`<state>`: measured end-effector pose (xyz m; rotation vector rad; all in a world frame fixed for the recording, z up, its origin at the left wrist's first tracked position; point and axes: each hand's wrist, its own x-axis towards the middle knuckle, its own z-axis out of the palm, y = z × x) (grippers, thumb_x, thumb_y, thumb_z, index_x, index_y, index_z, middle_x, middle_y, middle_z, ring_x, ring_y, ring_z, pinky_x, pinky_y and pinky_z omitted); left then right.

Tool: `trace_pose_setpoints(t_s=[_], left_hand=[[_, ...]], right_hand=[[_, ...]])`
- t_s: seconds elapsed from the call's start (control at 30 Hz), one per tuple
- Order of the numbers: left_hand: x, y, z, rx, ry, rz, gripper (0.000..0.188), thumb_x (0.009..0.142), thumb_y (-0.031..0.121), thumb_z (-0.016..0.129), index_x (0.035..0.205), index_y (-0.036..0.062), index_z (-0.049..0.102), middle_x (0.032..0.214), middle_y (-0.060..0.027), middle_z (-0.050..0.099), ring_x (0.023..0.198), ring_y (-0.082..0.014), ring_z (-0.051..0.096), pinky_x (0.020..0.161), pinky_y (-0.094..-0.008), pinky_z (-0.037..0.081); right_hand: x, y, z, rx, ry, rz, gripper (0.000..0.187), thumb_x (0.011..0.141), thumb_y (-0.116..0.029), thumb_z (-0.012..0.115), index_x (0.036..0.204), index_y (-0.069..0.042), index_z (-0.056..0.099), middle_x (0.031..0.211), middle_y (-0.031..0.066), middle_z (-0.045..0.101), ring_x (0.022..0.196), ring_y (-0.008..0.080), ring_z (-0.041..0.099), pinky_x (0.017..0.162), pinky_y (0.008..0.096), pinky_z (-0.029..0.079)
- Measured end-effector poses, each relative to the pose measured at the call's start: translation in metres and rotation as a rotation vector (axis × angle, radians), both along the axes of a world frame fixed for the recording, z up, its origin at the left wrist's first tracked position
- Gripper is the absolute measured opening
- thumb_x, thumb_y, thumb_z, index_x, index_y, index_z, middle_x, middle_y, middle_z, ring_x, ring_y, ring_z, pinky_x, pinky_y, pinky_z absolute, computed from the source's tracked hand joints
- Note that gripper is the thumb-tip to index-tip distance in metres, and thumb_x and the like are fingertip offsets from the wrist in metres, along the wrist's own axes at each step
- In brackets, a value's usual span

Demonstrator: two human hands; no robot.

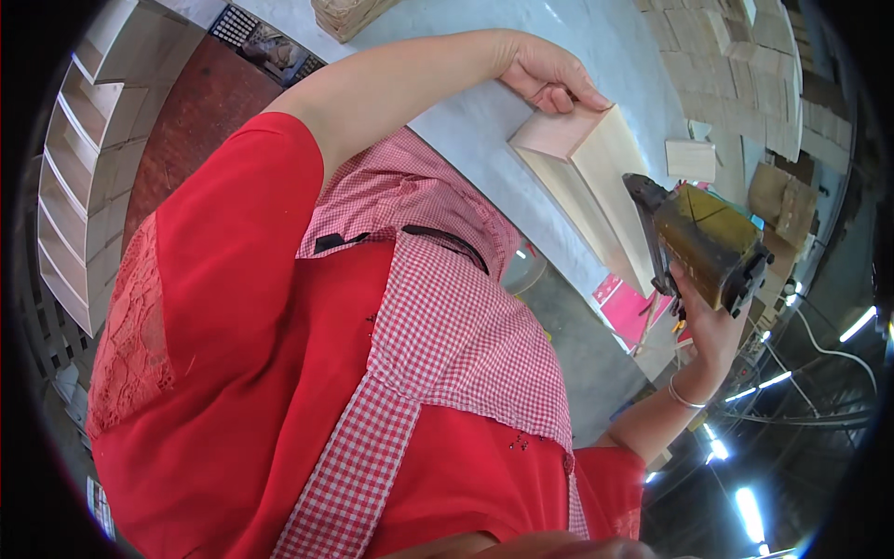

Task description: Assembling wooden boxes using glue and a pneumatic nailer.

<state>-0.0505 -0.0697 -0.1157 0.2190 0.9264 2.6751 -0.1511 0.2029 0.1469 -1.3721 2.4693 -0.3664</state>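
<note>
Left hand holds one end of the wooden box, thumb at its corner; from my remote view, the box stretches down and rightward from it over the pale table. Beside the box, the right hand grasps a nail gun.

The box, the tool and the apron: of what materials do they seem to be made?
Box: probably wood or wood board, unpainted and matte, judging by its pale tan panels.
Tool: likely metal, though plastic is possible; its yellowish-brown body shines and looks worn.
Apron: cloth, fibre unclear, with a dull finish; its red-and-white check bends in soft folds.
</note>
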Motion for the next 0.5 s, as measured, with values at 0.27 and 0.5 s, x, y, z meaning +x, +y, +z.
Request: trace_pose_setpoints(t_s=[0.27, 0.5], left_hand=[[-0.002, -0.001, 0.007, 0.034, -0.112, -0.024, 0.016, 0.096, 0.022, 0.066, 0.089, 0.0068, 0.064, 0.069, 0.0105, 0.048, 0.048, 0.0019, 0.032, 0.045, -0.0167, 0.027], [-0.003, 0.001, 0.006, 0.044, -0.153, -0.015, 0.014, 0.094, 0.020, 0.068, 0.089, 0.0076, 0.064, 0.071, 0.0111, 0.051, 0.047, 0.0029, 0.030, 0.044, -0.0158, 0.025]], right_hand=[[0.000, -0.031, -0.003, 0.022, 0.016, 0.142, 0.045, 0.071, -0.011, 0.087, 0.106, 0.004, 0.063, 0.101, 0.0132, 0.071, 0.092, 0.0225, 0.069, 0.082, 0.0341, 0.052], [-0.004, -0.044, -0.011, 0.057, 0.062, 0.199, 0.046, 0.071, -0.011, 0.087, 0.107, 0.003, 0.064, 0.102, 0.0131, 0.071, 0.092, 0.0228, 0.068, 0.082, 0.0343, 0.052]])
